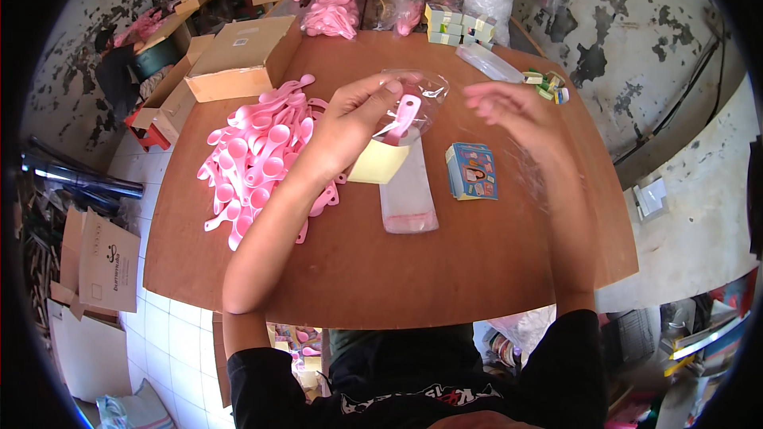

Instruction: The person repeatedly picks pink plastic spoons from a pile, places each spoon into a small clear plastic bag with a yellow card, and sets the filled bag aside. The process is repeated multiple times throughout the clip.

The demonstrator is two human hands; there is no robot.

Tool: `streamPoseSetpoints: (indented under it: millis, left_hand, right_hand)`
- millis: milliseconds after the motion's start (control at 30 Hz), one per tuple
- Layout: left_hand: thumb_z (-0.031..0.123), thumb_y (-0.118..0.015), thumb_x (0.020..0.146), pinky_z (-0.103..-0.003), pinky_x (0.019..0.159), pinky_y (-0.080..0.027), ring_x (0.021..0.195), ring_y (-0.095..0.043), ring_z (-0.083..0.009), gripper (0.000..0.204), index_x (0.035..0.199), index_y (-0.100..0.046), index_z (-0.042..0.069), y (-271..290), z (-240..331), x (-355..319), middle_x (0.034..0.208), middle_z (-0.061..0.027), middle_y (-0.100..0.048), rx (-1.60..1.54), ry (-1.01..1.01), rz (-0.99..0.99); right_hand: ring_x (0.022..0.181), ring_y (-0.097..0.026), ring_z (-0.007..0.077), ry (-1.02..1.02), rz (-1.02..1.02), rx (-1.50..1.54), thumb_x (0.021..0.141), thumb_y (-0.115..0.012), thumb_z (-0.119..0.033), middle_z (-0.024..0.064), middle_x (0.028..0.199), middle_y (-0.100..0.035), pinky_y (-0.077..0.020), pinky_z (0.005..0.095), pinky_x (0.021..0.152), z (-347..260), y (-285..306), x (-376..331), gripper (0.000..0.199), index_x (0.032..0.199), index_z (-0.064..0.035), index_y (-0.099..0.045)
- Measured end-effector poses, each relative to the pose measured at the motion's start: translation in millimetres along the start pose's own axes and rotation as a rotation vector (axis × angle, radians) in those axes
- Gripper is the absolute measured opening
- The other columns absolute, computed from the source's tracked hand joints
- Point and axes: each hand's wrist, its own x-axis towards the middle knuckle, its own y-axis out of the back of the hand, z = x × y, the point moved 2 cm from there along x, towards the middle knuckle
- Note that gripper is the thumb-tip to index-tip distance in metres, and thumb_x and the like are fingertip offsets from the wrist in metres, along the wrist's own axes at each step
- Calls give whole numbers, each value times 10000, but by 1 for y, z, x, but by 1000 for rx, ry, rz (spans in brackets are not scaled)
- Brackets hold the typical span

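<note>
My left hand point(367, 108) is closed on a clear plastic bag point(433, 89), lifted above the table. A pink measuring spoon point(405, 115) shows through the film, its holed handle end upward. A pale yellow card point(378, 162) hangs below it, partly behind my hand. To the right, my right hand point(513, 107) is apart from the bag, fingers stretched out and somewhat blurred; I make out nothing held in it. Under the held bag lies a stack of flat clear bags point(408, 199). Beside it sits a stack of blue printed cards point(472, 171).
A large heap of pink spoons point(258, 155) covers the table's left side. Behind it stands a cardboard box point(244, 57). At the far edge are bagged pink pieces point(330, 14), bundled card stacks point(458, 25) and a clear plastic packet point(489, 62). Small boxes point(547, 86) lie far right.
</note>
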Motion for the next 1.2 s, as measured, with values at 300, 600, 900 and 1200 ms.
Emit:
streamPoseSetpoints:
  millis: [300,600,900,1200]
  left_hand:
    - [364,-499,1023,-350,1027,-432,1239,-520,-196,589,1500,-351,51,-2,3,2,1400,-118,-482,69,-59,-11]
    - [53,-787,804,-351,970,-510,1127,-619,-191,754,1451,-400,33,9,-33,12,1238,-118,-621,300,-214,-190]
    - [45,-768,842,-239,695,-514,807,-630,-68,377,1188,-629,-7,5,-24,12,930,-51,-729,225,-128,-9]
    - [61,-728,892,-221,689,-505,819,-619,-58,296,1156,-623,-23,4,-18,10,943,-64,-726,165,-182,43]
  right_hand:
    - [785,-656,77,291,183,128,923,-690,-187,36,877,-722,-499,216,680,-57,-55,26,210,1019,-1,-705]
    - [690,-644,75,368,145,10,843,-750,-83,19,729,-687,-491,216,629,-45,-58,37,84,896,-18,-743]
    - [1089,-552,139,179,9,626,916,-672,-156,67,1139,-599,-460,295,924,-35,-34,18,428,1308,-25,-558]
    - [909,-670,111,147,3,322,927,-692,-115,74,1007,-709,-547,245,805,-11,-62,22,240,1110,39,-667]
